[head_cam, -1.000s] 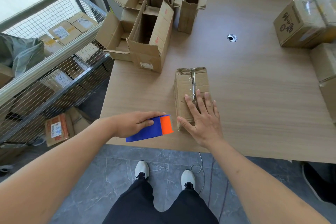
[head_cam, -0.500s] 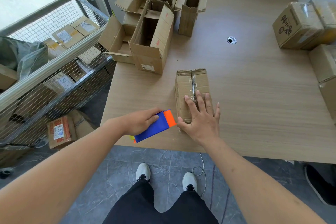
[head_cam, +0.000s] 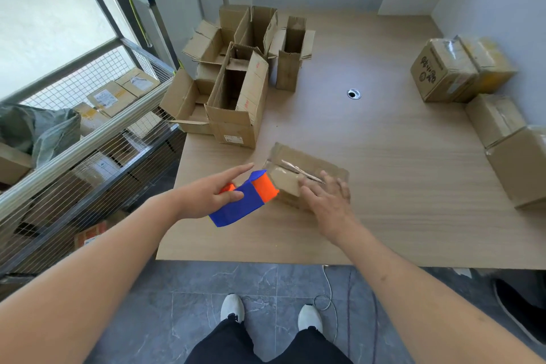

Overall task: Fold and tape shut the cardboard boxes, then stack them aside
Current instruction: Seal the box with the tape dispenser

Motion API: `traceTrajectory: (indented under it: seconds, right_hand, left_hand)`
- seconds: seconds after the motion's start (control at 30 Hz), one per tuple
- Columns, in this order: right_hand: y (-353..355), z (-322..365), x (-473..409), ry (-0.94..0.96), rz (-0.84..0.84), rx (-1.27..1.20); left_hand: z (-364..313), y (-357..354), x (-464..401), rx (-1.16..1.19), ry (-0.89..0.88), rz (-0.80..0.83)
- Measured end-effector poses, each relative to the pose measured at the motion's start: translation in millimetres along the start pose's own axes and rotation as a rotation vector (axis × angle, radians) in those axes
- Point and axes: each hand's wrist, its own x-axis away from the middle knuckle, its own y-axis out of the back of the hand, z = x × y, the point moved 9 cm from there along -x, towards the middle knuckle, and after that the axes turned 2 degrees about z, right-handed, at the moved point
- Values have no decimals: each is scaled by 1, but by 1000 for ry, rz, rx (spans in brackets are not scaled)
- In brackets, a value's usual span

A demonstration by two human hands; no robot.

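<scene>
From the head camera I see my left hand (head_cam: 211,193) reaching in from the lower left, thumb and lower fingers pinching a blue and orange tape dispenser (head_cam: 245,199) while the index finger sticks out straight above it. The dispenser's orange end sits right against the near-left end of the small closed box (head_cam: 298,170). My right hand (head_cam: 326,201) lies flat on that box, fingers spread and pressing its top down — nothing curled round it. The box rests skewed on the wooden table (head_cam: 384,186), near the front edge, with a shiny strip of tape along its top seam.

Behind it stands a cluster of open boxes (head_cam: 236,97), flaps up; the interiors I can see look dark, and I cannot tell what is in them. The nearest one carries red print on its side and a small white label low on the front, too small to read. At the table's right edge sit the sealed boxes (head_cam: 443,74) — one bears dark printed characters I cannot make out.

To the left, a wire shelf (head_cam: 88,139) holds labelled parcels.
</scene>
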Motion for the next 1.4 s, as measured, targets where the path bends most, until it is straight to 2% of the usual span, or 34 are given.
traceTrajectory:
  seconds: [0.1, 0.27, 0.33, 0.53, 0.77, 1.1, 1.4]
  right_hand:
    - [18, -12, 9, 147, -153, 53]
    - [26, -9, 1, 11, -161, -23]
    - [19, 4, 0, 4, -127, -20]
    - [-2, 16, -2, -44, 121, 3]
    - [-1, 23, -13, -11, 231, -59]
    - [4, 15, -34, 180, 302, -141]
    - [0, 12, -29, 176, 307, -210]
  left_hand:
    - [-14, 10, 4, -31, 3, -5]
    - [-23, 16, 4, -73, -34, -22]
    - [-24, 17, 5, -54, -49, -38]
    - [-13, 20, 13, -43, -64, -68]
    - [-19, 23, 13, -73, -108, -92]
    - [-24, 24, 22, -151, -155, -86]
    - [-22, 17, 22, -150, -154, -85]
